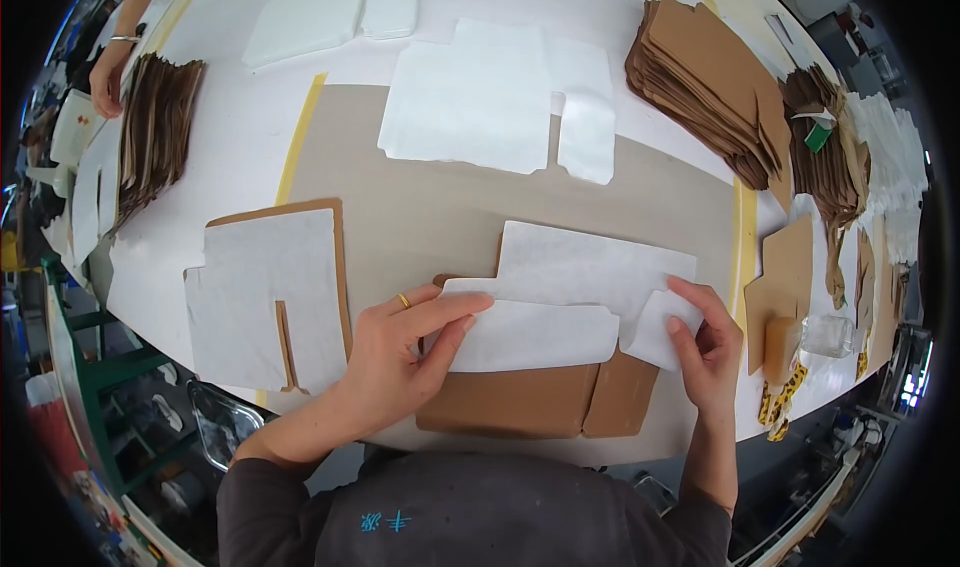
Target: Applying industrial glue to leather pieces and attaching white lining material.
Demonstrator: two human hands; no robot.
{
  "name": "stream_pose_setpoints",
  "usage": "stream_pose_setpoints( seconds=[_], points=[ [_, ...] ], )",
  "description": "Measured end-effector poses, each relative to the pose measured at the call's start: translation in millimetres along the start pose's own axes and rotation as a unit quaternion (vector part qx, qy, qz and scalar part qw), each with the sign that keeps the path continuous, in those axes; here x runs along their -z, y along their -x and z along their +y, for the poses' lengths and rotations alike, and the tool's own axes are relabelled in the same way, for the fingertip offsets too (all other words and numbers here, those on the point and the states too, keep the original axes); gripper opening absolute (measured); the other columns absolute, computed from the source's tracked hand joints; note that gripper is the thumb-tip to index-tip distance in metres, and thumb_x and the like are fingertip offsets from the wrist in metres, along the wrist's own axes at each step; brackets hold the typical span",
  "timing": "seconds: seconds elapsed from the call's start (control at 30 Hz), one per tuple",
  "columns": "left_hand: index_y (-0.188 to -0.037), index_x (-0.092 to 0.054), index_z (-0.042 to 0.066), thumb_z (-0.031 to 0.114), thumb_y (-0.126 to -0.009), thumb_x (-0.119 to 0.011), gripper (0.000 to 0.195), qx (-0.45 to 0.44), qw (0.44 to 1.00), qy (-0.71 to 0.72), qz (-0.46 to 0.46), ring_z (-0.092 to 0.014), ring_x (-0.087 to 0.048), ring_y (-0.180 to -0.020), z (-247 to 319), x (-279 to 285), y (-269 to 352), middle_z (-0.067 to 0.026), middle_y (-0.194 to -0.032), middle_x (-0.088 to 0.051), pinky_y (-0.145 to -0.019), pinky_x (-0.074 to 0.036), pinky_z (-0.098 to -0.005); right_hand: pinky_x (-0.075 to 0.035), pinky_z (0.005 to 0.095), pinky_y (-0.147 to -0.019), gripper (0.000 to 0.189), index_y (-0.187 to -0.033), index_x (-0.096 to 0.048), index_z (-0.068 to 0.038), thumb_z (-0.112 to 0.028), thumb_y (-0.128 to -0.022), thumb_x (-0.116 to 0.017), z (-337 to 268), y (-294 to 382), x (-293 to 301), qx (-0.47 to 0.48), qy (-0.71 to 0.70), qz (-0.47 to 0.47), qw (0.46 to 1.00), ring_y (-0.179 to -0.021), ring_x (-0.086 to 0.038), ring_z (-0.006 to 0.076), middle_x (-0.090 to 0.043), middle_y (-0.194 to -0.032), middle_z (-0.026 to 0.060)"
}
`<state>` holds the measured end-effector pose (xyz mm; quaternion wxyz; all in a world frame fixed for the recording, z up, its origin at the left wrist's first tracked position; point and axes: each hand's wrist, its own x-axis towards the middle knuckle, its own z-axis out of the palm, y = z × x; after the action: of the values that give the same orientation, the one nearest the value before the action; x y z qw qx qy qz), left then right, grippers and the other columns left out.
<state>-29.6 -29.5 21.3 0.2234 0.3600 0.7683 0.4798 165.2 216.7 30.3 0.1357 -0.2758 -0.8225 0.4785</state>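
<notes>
Between my hands is a white cut sheet (585, 267), its near side folded back, over a brown cut piece (510, 402) on the table before me. My left hand (401, 349) pinches the sheet's left end between thumb and forefinger. With thumb and fingers, my right hand (703, 342) grips the folded flap at the sheet's right end. The brown piece shows along the near side, including a narrow slit towards its right. Left of my left hand lies another white sheet (262, 274) on a brown backing, which shows at its edges and through a slot.
Loose white sheets (472, 102) lie ahead on a grey mat (352, 154). Brown pieces are stacked at right (697, 79) and left (161, 132). Another person's hand (111, 79) is beside the left stack. A bottle (780, 349) and clear container (827, 336) stand near the right edge.
</notes>
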Motion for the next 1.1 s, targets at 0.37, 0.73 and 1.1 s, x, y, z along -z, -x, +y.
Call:
stream_pose_setpoints(
  seconds=[0.37,0.73,1.1],
  points=[
    [-0.106,-0.070,0.004,-0.002,-0.086,-0.065,0.022,0.029,0.999,0.013,-0.010,-0.015,-0.049,-0.050,-13,-7,-1,-0.0098,-0.072,-0.063,-0.047,-0.039,-0.0274,-0.036,0.0160,-0.060,0.033,-0.119,-0.064,-0.004,0.004,-0.087,-0.060,9,-6,1,-0.056,-0.012,-0.035,0.998,-0.078,-0.049,0.0041,-0.061,-0.100,0.0016],
    [-0.107,-0.070,0.005,0.000,-0.086,-0.066,0.022,0.050,0.999,0.002,-0.020,-0.014,-0.049,-0.049,-12,-5,0,-0.0087,-0.071,-0.062,-0.047,-0.038,-0.0275,-0.034,0.0189,-0.054,0.034,-0.117,-0.066,-0.006,0.002,-0.084,-0.063,12,-6,1,-0.047,0.031,-0.048,0.997,-0.067,-0.045,0.0057,-0.057,-0.089,0.0017],
    [-0.104,-0.073,0.005,0.000,-0.084,-0.068,0.021,0.122,0.992,-0.037,-0.023,-0.006,-0.044,-0.058,-4,-4,-2,-0.0056,-0.081,-0.068,-0.050,-0.032,-0.0213,-0.035,0.0236,-0.052,0.032,-0.117,-0.066,-0.008,-0.001,-0.085,-0.065,5,-9,2,-0.056,0.076,-0.065,0.993,-0.058,-0.043,0.0095,-0.054,-0.082,0.0036]
  ],
)
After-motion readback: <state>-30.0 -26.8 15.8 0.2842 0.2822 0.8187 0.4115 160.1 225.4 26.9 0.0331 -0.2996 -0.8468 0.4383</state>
